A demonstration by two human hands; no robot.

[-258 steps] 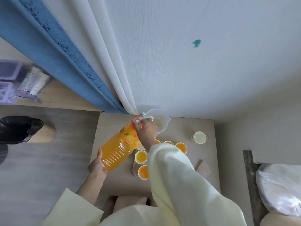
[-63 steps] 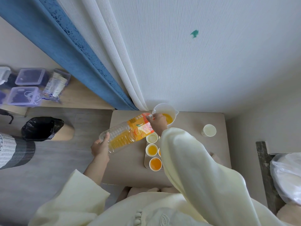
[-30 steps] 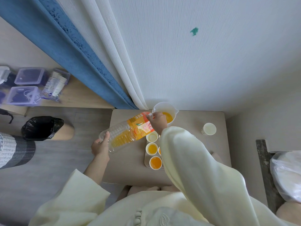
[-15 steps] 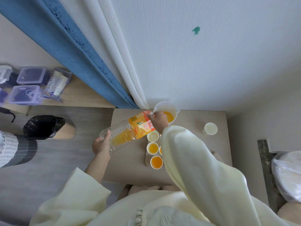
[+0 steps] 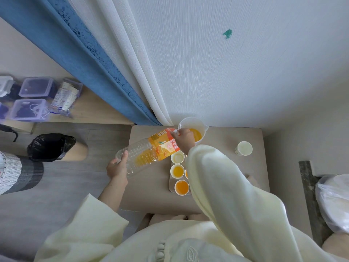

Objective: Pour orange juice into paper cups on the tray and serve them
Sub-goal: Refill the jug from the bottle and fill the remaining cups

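While the bottle (image 5: 151,151) tips: it lies slanted across the middle of the frame, bottom at lower left, mouth at upper right over the jug (image 5: 190,121).
Right hand (image 5: 184,139): fingers curl round the neck, right beside the jug.
Left hand (image 5: 117,167): fingers hold up the bottom end.
Cups (image 5: 177,170): on the tray (image 5: 170,178), just below the neck; the right hand is nearer them.
Top cup (image 5: 177,157): pale inside, maybe not filled yet.
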